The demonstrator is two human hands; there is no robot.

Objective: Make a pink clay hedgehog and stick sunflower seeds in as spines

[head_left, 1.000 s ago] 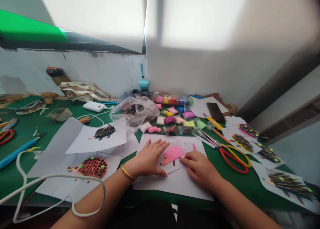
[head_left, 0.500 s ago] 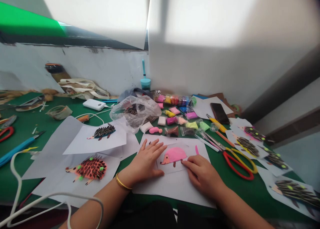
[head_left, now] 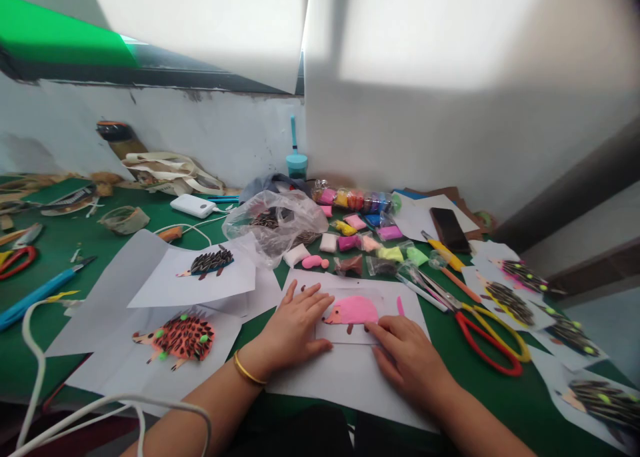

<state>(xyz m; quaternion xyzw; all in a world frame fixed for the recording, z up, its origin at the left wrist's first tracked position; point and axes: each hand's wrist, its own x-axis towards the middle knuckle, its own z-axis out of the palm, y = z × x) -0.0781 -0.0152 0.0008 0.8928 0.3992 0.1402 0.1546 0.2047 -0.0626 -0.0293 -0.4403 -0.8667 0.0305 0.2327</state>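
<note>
A pink clay hedgehog (head_left: 356, 310) with a peach face and small brown legs lies on a clear rectangular sheet (head_left: 337, 336), over white paper (head_left: 330, 377). My left hand (head_left: 300, 320) rests flat at its left, fingers spread, fingertips beside the face. My right hand (head_left: 407, 350) is at the lower right of the body. Its index fingertip touches the hedgehog near a brown rear leg, the thumb stands apart below, and the other fingers are bent; nothing shows in its grasp. A thin pink clay strip (head_left: 400, 306) lies on the paper just above this hand.
Behind the paper are several clay packets (head_left: 349, 242) and a plastic bag (head_left: 273, 224) of striped seeds. To the right lie red and yellow scissors (head_left: 487, 334), a phone (head_left: 450, 229) and hedgehog pictures (head_left: 510, 302). At left are an orange hedgehog (head_left: 185, 337), a blue cutter (head_left: 43, 300) and a white cable (head_left: 30, 350).
The view has shifted slightly, moving most things a little to the right. Both hands keep nearly the same places on the paper, the right index finger still at the hedgehog's rear.
</note>
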